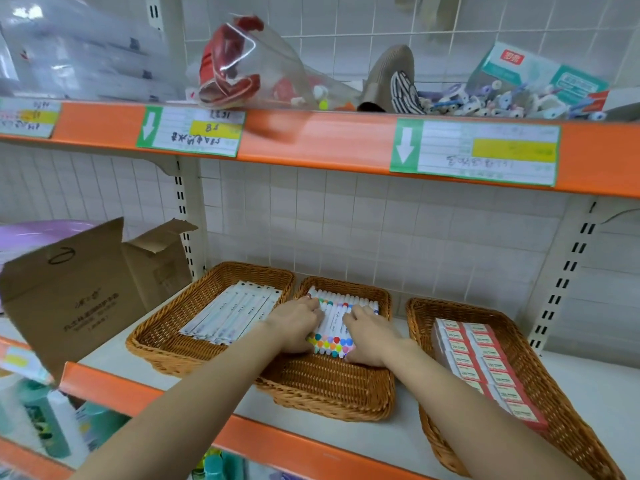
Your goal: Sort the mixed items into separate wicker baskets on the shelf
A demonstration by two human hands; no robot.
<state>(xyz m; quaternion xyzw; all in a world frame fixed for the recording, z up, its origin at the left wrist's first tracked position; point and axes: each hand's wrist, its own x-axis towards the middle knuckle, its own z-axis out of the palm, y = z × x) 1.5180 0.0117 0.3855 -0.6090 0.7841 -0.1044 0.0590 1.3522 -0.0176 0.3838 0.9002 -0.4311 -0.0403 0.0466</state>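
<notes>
in the middle basket [332, 389], both hands' flat, released grips press markers [334, 323] lying front-to-back.

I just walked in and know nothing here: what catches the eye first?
Both hands, left hand and right hand, rest on colourful markers in the middle wicker basket. Beside it, a right basket holds red boxes; a left basket holds white packets.
</notes>
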